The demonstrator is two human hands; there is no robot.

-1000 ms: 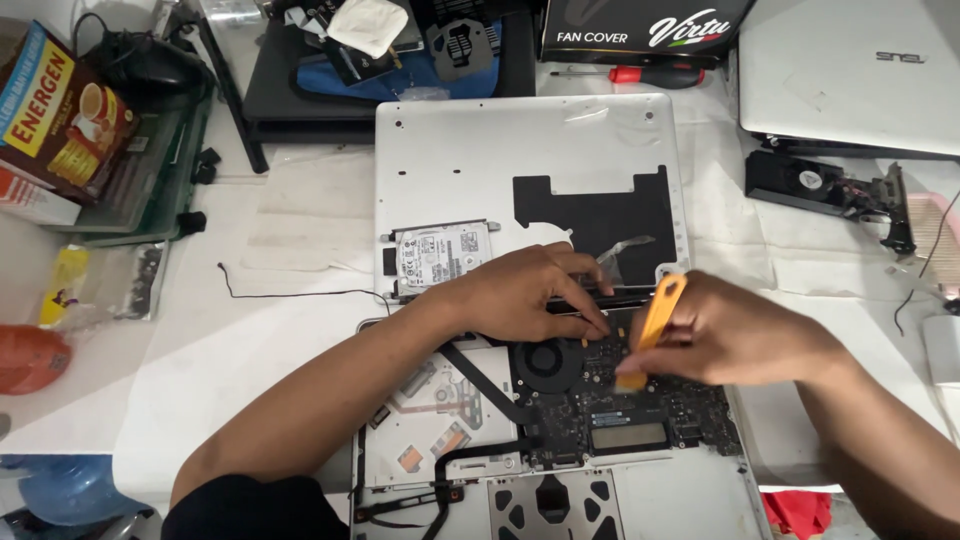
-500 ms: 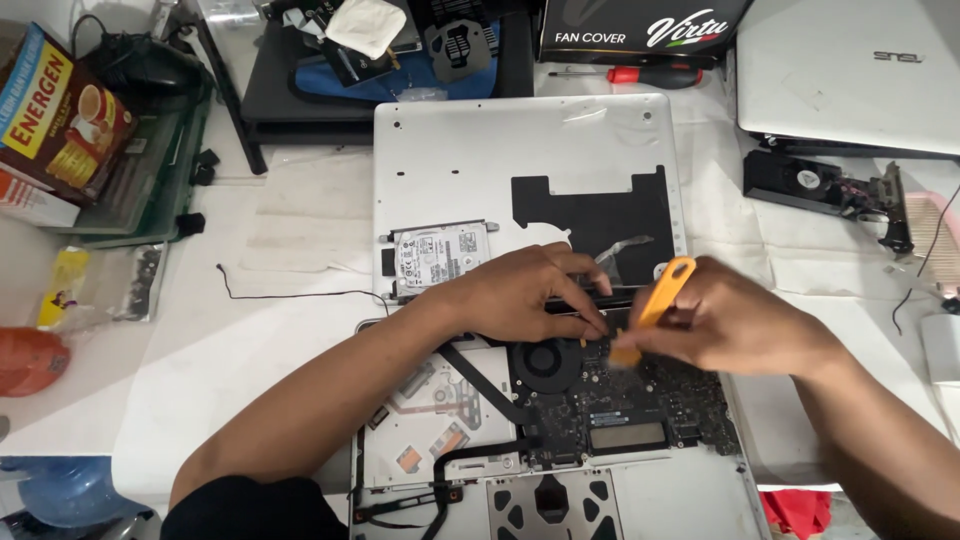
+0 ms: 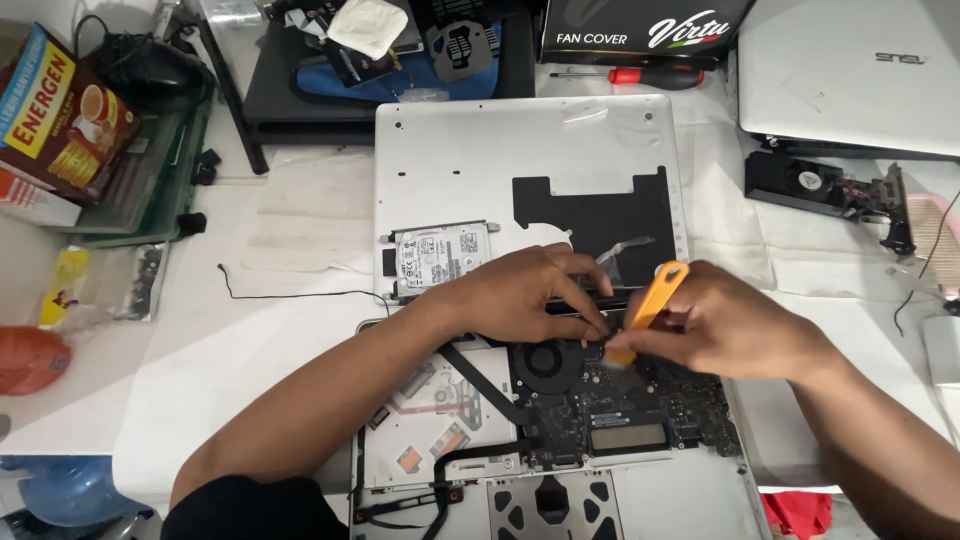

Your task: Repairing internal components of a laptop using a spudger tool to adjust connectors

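Head view, one frame. Opened laptop (image 3: 560, 440), base cover off, at the near edge of the desk (image 3: 200, 400), middle: dark circuit board (image 3: 630, 410), round black fan (image 3: 548, 362) at the board's left end, trackpad underside at the very near edge. Left hand (image 3: 520, 295): laid palm down across the laptop's far edge, fingers curled and pressed together onto the strip just beyond the fan; whether anything small is pinched under the fingertips cannot be told. Right hand (image 3: 725, 325): closed around an orange plastic pry tool (image 3: 645, 312), thumb and fingers clamped on its lower half; tool tilted, upper end free toward the far right, lower tip down at the far edge of the board, just right of the fan and just beside the left fingertips. Removed silver base cover (image 3: 480, 160): flat on the desk just beyond the laptop, inner side up, with a black insulating sheet (image 3: 600, 215) on its right half. Hard drive (image 3: 440, 258): on the cover's near left corner, touching the left hand's knuckle side. Far right corner of the desk: closed silver laptop (image 3: 850, 80), a loose black fan assembly (image 3: 820, 190) in front of it. Far edge, middle: red-handled screwdriver (image 3: 640, 76) beside a black box (image 3: 640, 30). Far left corner: orange carton (image 3: 55, 110) next to a green tray (image 3: 150, 170).
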